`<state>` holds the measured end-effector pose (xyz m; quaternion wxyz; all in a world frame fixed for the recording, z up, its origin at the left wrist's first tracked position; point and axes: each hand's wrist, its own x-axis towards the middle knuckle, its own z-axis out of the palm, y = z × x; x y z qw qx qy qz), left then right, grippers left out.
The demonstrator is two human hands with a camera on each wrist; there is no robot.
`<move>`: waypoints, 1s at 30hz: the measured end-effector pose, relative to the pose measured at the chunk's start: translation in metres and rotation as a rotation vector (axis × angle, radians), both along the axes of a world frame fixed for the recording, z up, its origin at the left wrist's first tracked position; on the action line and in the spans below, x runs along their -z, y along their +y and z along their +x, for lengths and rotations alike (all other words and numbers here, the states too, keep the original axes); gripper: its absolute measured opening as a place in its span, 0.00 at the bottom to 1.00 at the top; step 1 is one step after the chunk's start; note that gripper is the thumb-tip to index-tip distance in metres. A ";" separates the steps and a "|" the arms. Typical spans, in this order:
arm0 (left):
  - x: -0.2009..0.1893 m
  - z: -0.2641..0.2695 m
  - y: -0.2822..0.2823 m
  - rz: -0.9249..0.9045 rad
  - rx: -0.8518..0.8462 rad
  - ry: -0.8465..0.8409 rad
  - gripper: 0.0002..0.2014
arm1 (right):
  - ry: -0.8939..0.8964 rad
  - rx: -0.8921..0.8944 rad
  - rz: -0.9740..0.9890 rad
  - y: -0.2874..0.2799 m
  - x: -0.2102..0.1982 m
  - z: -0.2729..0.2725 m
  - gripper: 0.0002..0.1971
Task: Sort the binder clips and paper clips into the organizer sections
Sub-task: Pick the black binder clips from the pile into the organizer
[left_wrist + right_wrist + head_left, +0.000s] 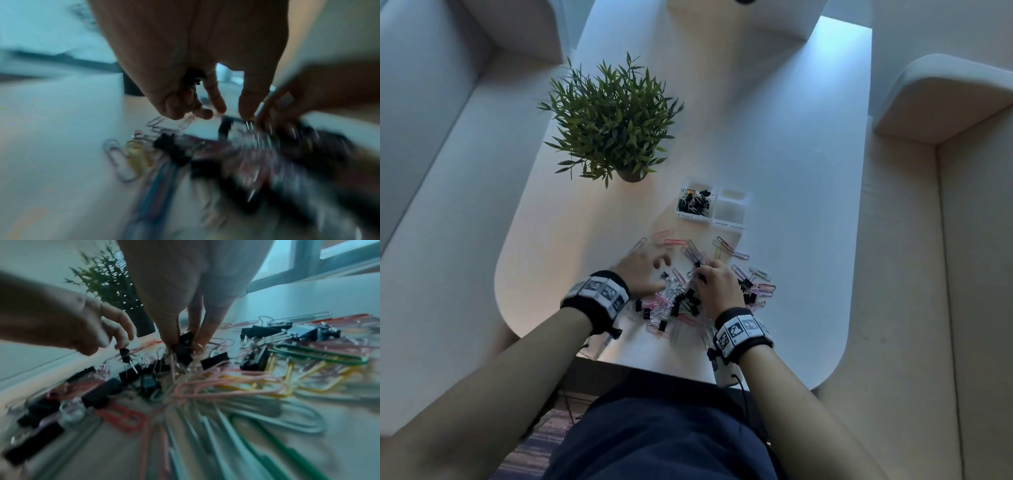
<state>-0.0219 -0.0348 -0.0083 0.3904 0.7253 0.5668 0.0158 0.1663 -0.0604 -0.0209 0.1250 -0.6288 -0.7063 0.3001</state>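
Pinching a black binder clip (183, 344), right hand (185, 293) stands over it.

You see a loose heap of small black binder clips (690, 301) tangled with coloured wire paper clips (726, 245) lying near a clear two-section organizer (732, 209), whose left section holds black clips.

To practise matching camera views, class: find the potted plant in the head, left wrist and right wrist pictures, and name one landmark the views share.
Head: the potted plant stands upper left of centre on the table, beyond the pile of clips.
Left wrist: too blurred to tell; only a dark shape shows behind the left hand.
Right wrist: upper left, behind the right hand.
Shared landmark: the pile of clips.
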 end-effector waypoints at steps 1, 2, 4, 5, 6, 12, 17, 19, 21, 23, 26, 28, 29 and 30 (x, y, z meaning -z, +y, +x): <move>0.004 0.001 -0.004 0.040 0.102 0.065 0.11 | 0.017 0.036 -0.026 0.002 0.000 0.000 0.06; 0.005 0.003 -0.007 0.074 0.144 0.090 0.10 | 0.040 0.081 -0.055 0.004 0.000 0.001 0.05; 0.007 0.003 -0.007 0.109 0.120 0.086 0.08 | 0.085 0.167 -0.092 0.008 -0.001 0.004 0.06; 0.008 0.003 -0.006 0.115 0.091 0.073 0.06 | 0.102 0.192 -0.090 0.009 -0.002 0.006 0.08; 0.009 0.003 -0.005 0.122 0.070 0.062 0.05 | 0.114 0.199 -0.077 0.010 -0.003 0.008 0.09; 0.006 0.001 0.001 0.110 -0.174 -0.066 0.05 | 0.218 0.263 -0.017 0.012 -0.006 0.020 0.08; -0.023 0.013 0.018 0.094 -0.411 -0.264 0.12 | 0.338 0.364 0.118 0.038 -0.035 0.021 0.14; -0.034 0.022 0.035 0.058 -0.477 -0.299 0.09 | 0.340 0.363 0.198 0.061 -0.047 0.014 0.20; -0.044 0.033 0.057 0.048 -0.552 -0.312 0.09 | 0.345 0.365 0.246 0.086 -0.055 0.004 0.22; -0.051 0.043 0.082 0.032 -0.593 -0.283 0.09 | 0.318 0.352 0.234 0.106 -0.055 -0.006 0.21; -0.055 0.057 0.115 -0.019 -0.554 -0.194 0.09 | 0.222 0.263 0.132 0.119 -0.049 -0.015 0.23; -0.055 0.062 0.128 -0.045 -0.486 -0.145 0.11 | 0.157 0.188 0.126 0.115 -0.047 -0.014 0.24; -0.055 0.063 0.131 -0.054 -0.446 -0.119 0.11 | 0.143 0.178 0.157 0.111 -0.046 -0.010 0.23; -0.055 0.062 0.133 -0.058 -0.404 -0.098 0.12 | 0.141 0.188 0.193 0.106 -0.046 -0.005 0.22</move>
